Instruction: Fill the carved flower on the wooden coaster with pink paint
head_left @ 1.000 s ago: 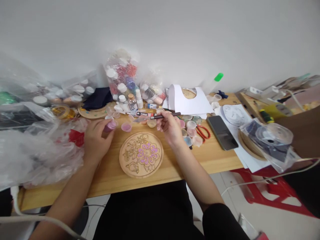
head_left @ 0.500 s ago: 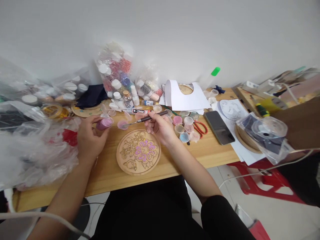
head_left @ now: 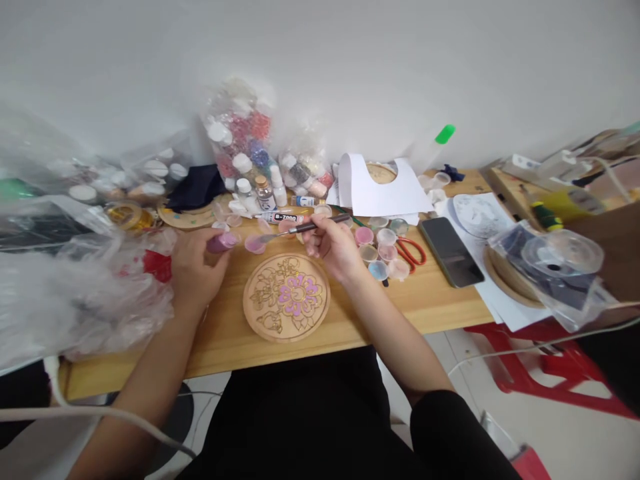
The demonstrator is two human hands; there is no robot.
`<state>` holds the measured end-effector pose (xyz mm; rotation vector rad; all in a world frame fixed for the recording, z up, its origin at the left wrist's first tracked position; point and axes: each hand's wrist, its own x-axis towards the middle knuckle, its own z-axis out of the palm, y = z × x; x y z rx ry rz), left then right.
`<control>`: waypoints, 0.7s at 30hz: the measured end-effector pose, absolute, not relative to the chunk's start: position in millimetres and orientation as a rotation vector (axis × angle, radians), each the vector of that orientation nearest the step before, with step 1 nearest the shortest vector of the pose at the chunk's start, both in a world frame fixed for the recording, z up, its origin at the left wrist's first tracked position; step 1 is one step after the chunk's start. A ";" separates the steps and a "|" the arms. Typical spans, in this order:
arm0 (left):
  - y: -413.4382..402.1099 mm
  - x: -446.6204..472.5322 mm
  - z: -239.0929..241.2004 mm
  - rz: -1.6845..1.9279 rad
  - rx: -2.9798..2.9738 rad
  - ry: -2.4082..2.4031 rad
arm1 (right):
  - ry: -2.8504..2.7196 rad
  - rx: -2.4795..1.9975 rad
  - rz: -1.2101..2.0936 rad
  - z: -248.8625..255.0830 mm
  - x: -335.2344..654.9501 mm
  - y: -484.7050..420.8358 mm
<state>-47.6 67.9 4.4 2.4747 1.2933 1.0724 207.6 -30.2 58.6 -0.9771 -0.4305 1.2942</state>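
Note:
My left hand (head_left: 196, 272) is closed round a small jar of pinkish-purple material (head_left: 223, 241), tilted toward the right. In my right hand (head_left: 336, 252) is a small palette knife (head_left: 311, 227) with a dark handle, its metal blade pointing left. The blade's tip is at the right rim of a little pink-filled cup (head_left: 254, 245); whether it touches the cup I cannot tell. Below both hands lies a round wooden board (head_left: 260, 328) with gold-outlined flowers. The large flower (head_left: 299, 295) on it has pinkish-purple petals.
Several small cups of colour (head_left: 379, 269) and orange-handled scissors (head_left: 413, 252) lie right of my right hand, beside a phone (head_left: 451, 252). A glue tube (head_left: 280, 217), bottles (head_left: 265, 193) and bags of jars (head_left: 239, 127) line the wall. Crumpled plastic (head_left: 100, 293) covers the left side.
The whole view has shifted, so everything sits a little further right. The knife's tip has moved slightly right relative to the pink cup. Both hands keep their holds.

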 end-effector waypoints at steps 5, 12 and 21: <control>66.1 -46.2 7.4 1.051 2.536 1.257 | -0.389 -0.966 1.228 60.2 213.3 -28.7; 66.1 -45.6 4.4 1.005 2.539 1.265 | -0.402 -0.991 1.210 60.8 214.7 -28.9; 64.3 -43.1 4.4 0.986 2.543 1.274 | -0.381 -0.989 1.203 60.6 214.7 -29.1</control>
